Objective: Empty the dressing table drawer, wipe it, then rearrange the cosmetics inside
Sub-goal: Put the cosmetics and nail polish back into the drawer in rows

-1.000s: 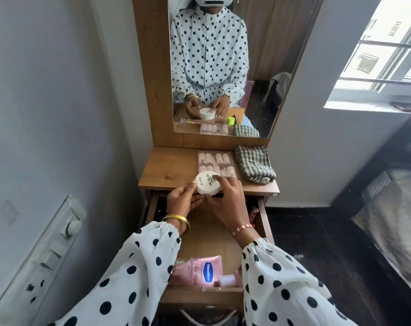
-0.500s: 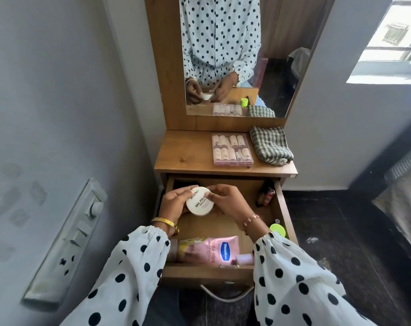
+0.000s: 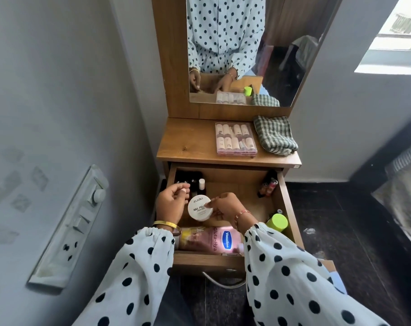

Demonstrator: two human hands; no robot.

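The work looks to be in its last stage, the rearranging: the open wooden drawer (image 3: 284, 203) already holds cosmetics. A pink Vaseline lotion tube (image 3: 209, 241) lies along its front edge, a lime-green capped container (image 3: 276, 222) stands at the front right, small dark bottles (image 3: 268, 183) sit in the back right corner, and nail polish bottles (image 3: 195, 183) stand in the back left.

The right hand (image 3: 225, 207) grips the round white nail-polish-remover tub (image 3: 199, 208) low over the drawer's left half. The left hand (image 3: 170, 203) is just beside it, fingers loosely curled, holding nothing.

Left to stow, I judge: the clear pink case of small tubes (image 3: 235, 139) on the bench (image 3: 185, 142), beside the folded checked cloth (image 3: 275, 134).
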